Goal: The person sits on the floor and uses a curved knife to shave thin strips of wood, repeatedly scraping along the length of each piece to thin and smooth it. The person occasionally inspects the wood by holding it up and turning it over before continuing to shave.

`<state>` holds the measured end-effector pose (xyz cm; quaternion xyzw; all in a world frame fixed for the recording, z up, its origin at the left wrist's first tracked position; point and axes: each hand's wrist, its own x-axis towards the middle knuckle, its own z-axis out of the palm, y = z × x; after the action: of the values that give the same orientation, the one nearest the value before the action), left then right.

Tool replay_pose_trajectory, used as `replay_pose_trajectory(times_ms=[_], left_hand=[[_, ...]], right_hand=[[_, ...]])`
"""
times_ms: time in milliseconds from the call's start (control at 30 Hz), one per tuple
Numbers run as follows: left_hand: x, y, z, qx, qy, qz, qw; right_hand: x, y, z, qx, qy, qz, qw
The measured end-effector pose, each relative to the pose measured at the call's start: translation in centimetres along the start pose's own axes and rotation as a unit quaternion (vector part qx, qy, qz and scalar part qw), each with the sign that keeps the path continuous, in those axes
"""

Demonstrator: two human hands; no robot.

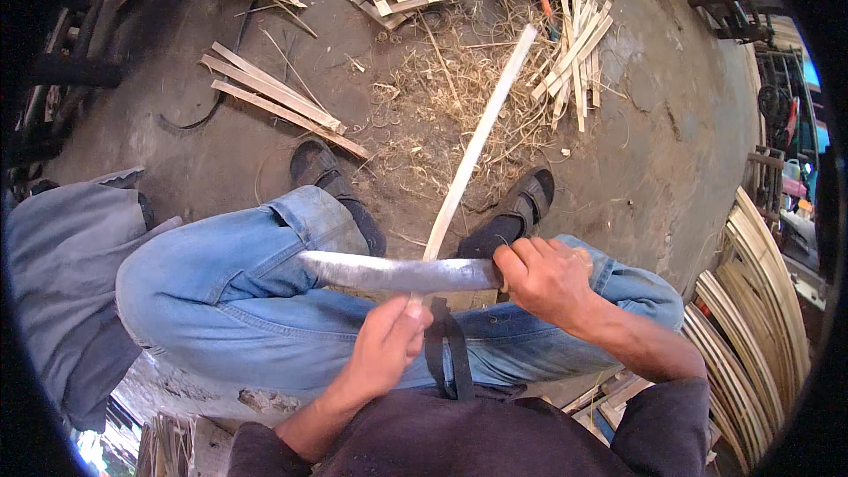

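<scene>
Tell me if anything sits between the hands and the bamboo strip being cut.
Nothing visible does. The left hand grips the near end of the bamboo strip directly, and the right hand holds the big knife, whose blade lies straight across the strip above the knees.

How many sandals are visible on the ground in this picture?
2. The left sandal is on the ground beside the left knee; the right sandal is right of the long bamboo strip. No others are visible.
</scene>
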<state>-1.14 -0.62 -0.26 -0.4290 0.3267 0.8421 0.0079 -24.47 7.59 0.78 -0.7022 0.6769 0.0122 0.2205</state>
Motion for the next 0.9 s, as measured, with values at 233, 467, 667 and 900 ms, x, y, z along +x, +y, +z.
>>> replay_pose_trajectory(times_ms=[233,467,667,900], left_hand=[[0.4,0.9,0.3,-0.112,-0.027,-0.059,0.992],[-0.7,0.7,0.8,-0.146,-0.049,-0.089,0.984],[-0.8,0.6,1.1,-0.099,-0.023,-0.056,0.993],[-1.0,0.0,1.0,-0.068,-0.019,-0.034,0.997]], right_hand=[[0.7,1.7,1.1,-0.019,0.073,-0.011,0.997],[-0.9,1.3,0.9,0.016,0.014,0.071,0.997],[-0.8,0.7,0.4,0.087,-0.041,0.04,0.995],[-1.1,0.5,1.2,0.06,-0.002,0.003,0.998]])
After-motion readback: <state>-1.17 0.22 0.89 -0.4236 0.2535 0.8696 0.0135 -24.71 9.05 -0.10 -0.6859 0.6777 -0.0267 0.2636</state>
